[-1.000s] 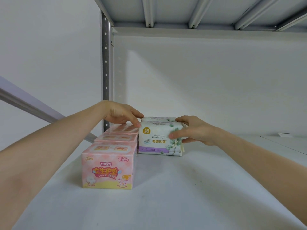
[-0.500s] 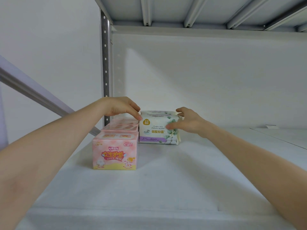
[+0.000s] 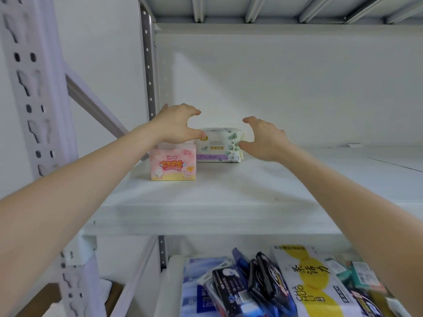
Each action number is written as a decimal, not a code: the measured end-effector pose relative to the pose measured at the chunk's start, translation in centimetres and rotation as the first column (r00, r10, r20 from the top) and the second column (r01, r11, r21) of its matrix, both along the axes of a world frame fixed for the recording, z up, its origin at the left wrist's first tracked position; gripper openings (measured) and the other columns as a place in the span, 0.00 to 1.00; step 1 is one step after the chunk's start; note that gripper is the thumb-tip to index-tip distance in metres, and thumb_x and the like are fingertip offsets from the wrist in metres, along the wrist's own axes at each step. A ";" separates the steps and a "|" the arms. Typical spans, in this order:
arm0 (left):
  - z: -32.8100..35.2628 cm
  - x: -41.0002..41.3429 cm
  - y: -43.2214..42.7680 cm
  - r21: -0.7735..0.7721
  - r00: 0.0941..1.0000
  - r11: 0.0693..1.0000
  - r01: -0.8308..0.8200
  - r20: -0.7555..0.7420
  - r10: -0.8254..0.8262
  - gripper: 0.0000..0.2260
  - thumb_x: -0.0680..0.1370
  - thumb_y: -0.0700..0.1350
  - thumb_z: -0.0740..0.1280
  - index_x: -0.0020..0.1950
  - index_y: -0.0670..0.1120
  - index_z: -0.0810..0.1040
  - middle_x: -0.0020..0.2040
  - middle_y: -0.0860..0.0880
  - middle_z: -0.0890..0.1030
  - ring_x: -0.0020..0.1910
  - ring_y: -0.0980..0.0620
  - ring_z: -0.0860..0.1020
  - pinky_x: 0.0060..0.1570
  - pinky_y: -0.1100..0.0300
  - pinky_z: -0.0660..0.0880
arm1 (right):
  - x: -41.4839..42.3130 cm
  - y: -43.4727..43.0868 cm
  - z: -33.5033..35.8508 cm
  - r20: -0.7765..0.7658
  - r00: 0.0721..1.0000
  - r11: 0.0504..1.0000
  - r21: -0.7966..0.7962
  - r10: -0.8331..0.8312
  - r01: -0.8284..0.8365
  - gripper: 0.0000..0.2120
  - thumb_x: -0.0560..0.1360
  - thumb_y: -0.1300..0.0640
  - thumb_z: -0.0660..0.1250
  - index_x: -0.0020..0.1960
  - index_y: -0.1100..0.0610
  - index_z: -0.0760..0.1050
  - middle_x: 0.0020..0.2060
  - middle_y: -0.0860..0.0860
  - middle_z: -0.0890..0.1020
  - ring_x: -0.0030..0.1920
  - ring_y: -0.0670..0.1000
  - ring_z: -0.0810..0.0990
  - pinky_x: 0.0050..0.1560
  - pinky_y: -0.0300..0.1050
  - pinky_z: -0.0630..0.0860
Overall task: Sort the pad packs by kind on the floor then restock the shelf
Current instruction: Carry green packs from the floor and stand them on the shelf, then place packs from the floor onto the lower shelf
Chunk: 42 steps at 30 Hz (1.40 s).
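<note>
A row of pink pad packs (image 3: 173, 165) stands at the left of the white shelf (image 3: 229, 202), the front one facing me. Behind and to the right of it sits a white pack with green leaves and a purple stripe (image 3: 218, 145). My left hand (image 3: 177, 124) hovers over the rear pink packs, fingers spread and curled, thumb near the white pack's left top corner. My right hand (image 3: 265, 138) is open just right of the white pack, thumb close to its right edge; neither hand grips it.
A perforated grey upright (image 3: 34, 99) and a diagonal brace stand at the left. A lower shelf holds a heap of assorted packs (image 3: 274, 282), blue, black and a white-yellow bag. The upper shelf's underside (image 3: 251, 10) is overhead. A small label (image 3: 354, 145) lies far right.
Both hands have let go of the white pack and lifted away with fingers spread. My view has pulled back and tilted down, revealing the shelf's front edge and the lower shelf.
</note>
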State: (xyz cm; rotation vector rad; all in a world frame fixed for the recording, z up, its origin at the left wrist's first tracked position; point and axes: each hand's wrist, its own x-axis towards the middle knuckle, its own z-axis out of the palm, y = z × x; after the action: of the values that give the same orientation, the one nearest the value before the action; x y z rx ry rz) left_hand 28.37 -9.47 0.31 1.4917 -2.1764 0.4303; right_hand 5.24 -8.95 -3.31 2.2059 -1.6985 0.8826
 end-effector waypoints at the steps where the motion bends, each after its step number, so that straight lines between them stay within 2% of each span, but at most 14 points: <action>1: -0.5 -0.3 0.9 -0.034 0.999 0.999 -0.014 0.042 0.015 0.32 0.77 0.59 0.65 0.76 0.47 0.62 0.77 0.47 0.63 0.76 0.47 0.59 0.75 0.43 0.50 | -0.2 0.9 -0.3 -0.027 1.000 1.000 -0.013 -0.016 0.016 0.31 0.76 0.47 0.64 0.75 0.52 0.57 0.71 0.52 0.69 0.69 0.56 0.68 0.63 0.57 0.65; 3: -1.5 -1.0 2.6 -0.084 0.997 0.996 -0.029 0.075 0.035 0.31 0.77 0.59 0.64 0.76 0.47 0.62 0.77 0.46 0.62 0.77 0.47 0.58 0.75 0.41 0.47 | -0.8 2.8 -1.0 -0.066 0.997 0.998 -0.048 -0.037 0.034 0.31 0.76 0.46 0.63 0.76 0.52 0.57 0.72 0.51 0.68 0.69 0.56 0.67 0.65 0.57 0.64; 9: -5.1 -4.0 8.2 -0.154 0.982 0.986 -0.060 0.168 0.086 0.30 0.78 0.60 0.60 0.77 0.49 0.60 0.77 0.46 0.61 0.77 0.46 0.55 0.74 0.41 0.45 | -3.0 8.3 -3.3 -0.138 0.988 0.993 -0.106 -0.066 0.051 0.29 0.77 0.46 0.60 0.75 0.53 0.59 0.72 0.50 0.67 0.71 0.55 0.66 0.69 0.60 0.60; 17: -10.4 -8.6 17.0 -0.227 0.972 0.962 -0.152 0.141 0.187 0.28 0.79 0.58 0.59 0.77 0.49 0.59 0.79 0.47 0.57 0.78 0.48 0.51 0.75 0.44 0.41 | -7.7 16.4 -6.9 -0.221 0.970 0.977 -0.203 -0.103 0.058 0.26 0.78 0.48 0.58 0.73 0.54 0.61 0.75 0.52 0.61 0.75 0.53 0.59 0.72 0.63 0.53; 23: -14.4 -12.8 24.8 -0.255 0.973 0.955 -0.150 0.134 0.189 0.28 0.80 0.57 0.57 0.78 0.49 0.57 0.79 0.46 0.56 0.79 0.47 0.50 0.74 0.45 0.38 | -11.9 23.7 -10.3 -0.230 0.968 0.982 -0.180 -0.100 0.059 0.26 0.78 0.49 0.57 0.74 0.55 0.60 0.76 0.54 0.61 0.75 0.54 0.58 0.73 0.63 0.51; 27: -17.1 -15.7 29.4 -0.302 0.980 0.947 -0.111 0.127 0.156 0.27 0.80 0.56 0.58 0.77 0.48 0.59 0.79 0.44 0.57 0.78 0.45 0.52 0.74 0.44 0.40 | -14.7 28.5 -13.3 -0.235 0.963 0.980 -0.178 -0.129 0.087 0.27 0.78 0.49 0.58 0.75 0.55 0.59 0.76 0.55 0.61 0.76 0.54 0.58 0.73 0.63 0.51; 32: -22.2 -19.4 34.8 -0.327 0.988 0.943 -0.061 0.113 0.103 0.26 0.78 0.53 0.64 0.74 0.45 0.67 0.75 0.40 0.65 0.76 0.41 0.61 0.74 0.40 0.48 | -17.8 35.0 -18.5 -0.187 0.971 0.977 -0.177 -0.151 0.118 0.28 0.77 0.49 0.62 0.74 0.57 0.62 0.74 0.57 0.65 0.75 0.56 0.62 0.72 0.64 0.53; 36: -27.8 -22.7 39.2 -0.286 0.995 0.957 -0.041 0.078 0.066 0.26 0.76 0.50 0.68 0.72 0.44 0.70 0.73 0.40 0.68 0.74 0.40 0.64 0.72 0.37 0.56 | -20.3 39.9 -23.5 -0.204 0.967 0.985 -0.107 -0.154 0.135 0.29 0.76 0.49 0.63 0.75 0.57 0.62 0.75 0.57 0.64 0.75 0.56 0.61 0.72 0.65 0.52; 42: -35.8 -28.6 44.9 -0.150 0.996 0.988 -0.040 0.074 0.052 0.29 0.77 0.52 0.66 0.76 0.47 0.65 0.76 0.41 0.63 0.77 0.41 0.59 0.73 0.40 0.49 | -25.7 45.9 -31.1 -0.209 0.961 0.982 0.014 -0.179 0.186 0.32 0.76 0.49 0.63 0.76 0.57 0.59 0.76 0.56 0.61 0.76 0.56 0.58 0.73 0.64 0.51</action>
State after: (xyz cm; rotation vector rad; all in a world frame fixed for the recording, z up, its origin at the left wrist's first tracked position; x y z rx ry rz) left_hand -0.22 35.43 -35.44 1.4682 -2.1212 0.6611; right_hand -20.43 36.95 -34.37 2.0383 -1.7907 0.5623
